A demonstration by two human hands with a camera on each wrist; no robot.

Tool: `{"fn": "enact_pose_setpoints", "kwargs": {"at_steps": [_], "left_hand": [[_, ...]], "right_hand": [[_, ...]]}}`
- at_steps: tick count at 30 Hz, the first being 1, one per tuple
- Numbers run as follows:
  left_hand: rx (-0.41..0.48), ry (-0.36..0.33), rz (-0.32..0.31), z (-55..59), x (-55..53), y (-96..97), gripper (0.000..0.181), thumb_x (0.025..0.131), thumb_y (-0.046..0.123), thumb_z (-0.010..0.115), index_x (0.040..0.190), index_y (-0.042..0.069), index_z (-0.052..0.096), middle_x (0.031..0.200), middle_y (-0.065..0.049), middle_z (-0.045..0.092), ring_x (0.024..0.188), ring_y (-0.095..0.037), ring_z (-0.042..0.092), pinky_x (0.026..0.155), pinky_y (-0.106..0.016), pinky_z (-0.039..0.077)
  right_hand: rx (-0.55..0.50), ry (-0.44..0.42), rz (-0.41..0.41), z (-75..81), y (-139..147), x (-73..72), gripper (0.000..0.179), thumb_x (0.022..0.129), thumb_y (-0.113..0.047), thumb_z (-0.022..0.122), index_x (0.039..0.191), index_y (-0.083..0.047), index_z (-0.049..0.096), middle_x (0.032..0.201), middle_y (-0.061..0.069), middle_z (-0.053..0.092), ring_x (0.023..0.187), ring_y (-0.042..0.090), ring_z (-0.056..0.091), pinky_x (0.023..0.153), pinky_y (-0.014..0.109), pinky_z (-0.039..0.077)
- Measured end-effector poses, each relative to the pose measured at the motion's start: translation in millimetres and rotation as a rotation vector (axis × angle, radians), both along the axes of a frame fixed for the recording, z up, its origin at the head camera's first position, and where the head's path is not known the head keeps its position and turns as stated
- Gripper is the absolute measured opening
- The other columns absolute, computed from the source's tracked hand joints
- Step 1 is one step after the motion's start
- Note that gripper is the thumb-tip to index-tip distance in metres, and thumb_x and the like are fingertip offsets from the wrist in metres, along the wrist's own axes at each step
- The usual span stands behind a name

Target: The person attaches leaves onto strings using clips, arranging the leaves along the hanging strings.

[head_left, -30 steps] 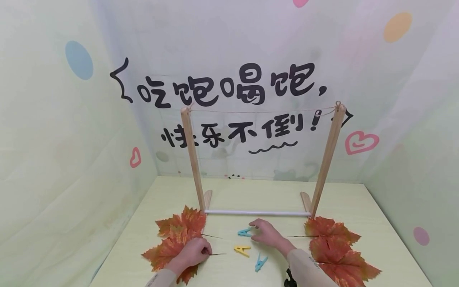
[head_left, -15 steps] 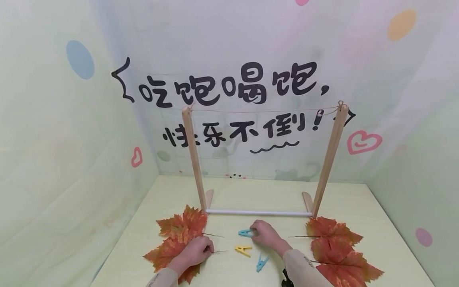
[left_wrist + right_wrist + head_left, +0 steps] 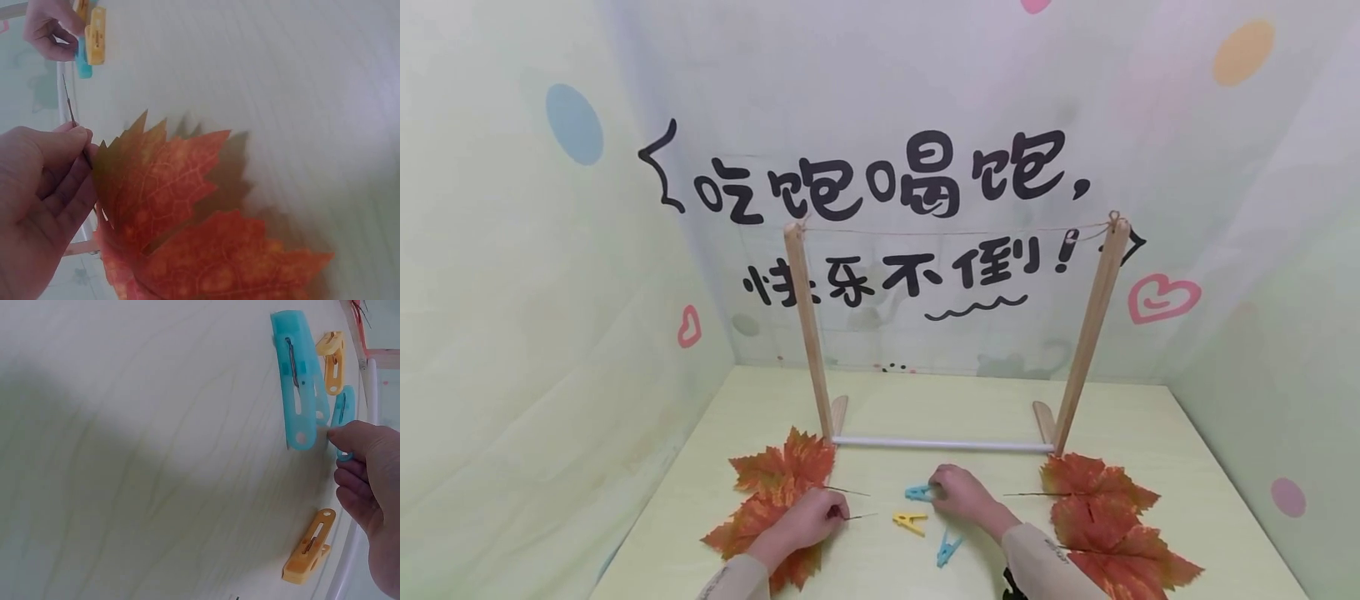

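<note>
My left hand (image 3: 808,522) pinches the thin stem (image 3: 72,109) of an orange-red artificial maple leaf (image 3: 169,194) between thumb and fingertips. That leaf overlaps another maple leaf (image 3: 782,461) on the left of the table. At the middle, the thumb and fingers of my right hand (image 3: 962,493) pinch one end of a light-blue clothespin (image 3: 919,492). Closer to me lie a yellow clothespin (image 3: 910,522) and a second blue clothespin (image 3: 948,550). The right wrist view also shows another yellow clothespin (image 3: 309,547), hidden in the head view.
Behind the hands stands a frame with two wooden posts (image 3: 810,333) (image 3: 1090,342), a white bottom rod (image 3: 943,444) and a thin string (image 3: 955,232) tied across the top. More maple leaves (image 3: 1097,521) lie at the right, stems pointing inward. Printed fabric walls enclose the table (image 3: 1000,400).
My right fingers have closed on the blue clothespin and shifted it slightly right and nearer. My left hand has moved a little away from me with the leaf stem.
</note>
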State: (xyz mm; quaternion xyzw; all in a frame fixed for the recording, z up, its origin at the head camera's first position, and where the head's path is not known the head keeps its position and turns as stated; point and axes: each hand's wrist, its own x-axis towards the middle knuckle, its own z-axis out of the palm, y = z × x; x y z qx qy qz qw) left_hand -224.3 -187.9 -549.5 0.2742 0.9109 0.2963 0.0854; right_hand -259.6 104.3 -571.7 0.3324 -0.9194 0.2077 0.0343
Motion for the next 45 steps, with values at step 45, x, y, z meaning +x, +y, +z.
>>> {"fn": "enact_pose_setpoints", "kwargs": {"at_steps": [45], "left_hand": [[0.382, 0.052, 0.215, 126.2, -27.8, 22.8, 0.008, 0.081, 0.003, 0.066, 0.088, 0.001, 0.067, 0.081, -0.008, 0.066, 0.073, -0.015, 0.057, 0.062, -0.02, 0.049]], "right_hand": [[0.026, 0.173, 0.09, 142.3, 29, -13.2, 0.023, 0.079, -0.014, 0.068, 0.099, -0.003, 0.065, 0.094, 0.006, 0.063, 0.087, 0.019, 0.059, 0.074, 0.033, 0.051]]}}
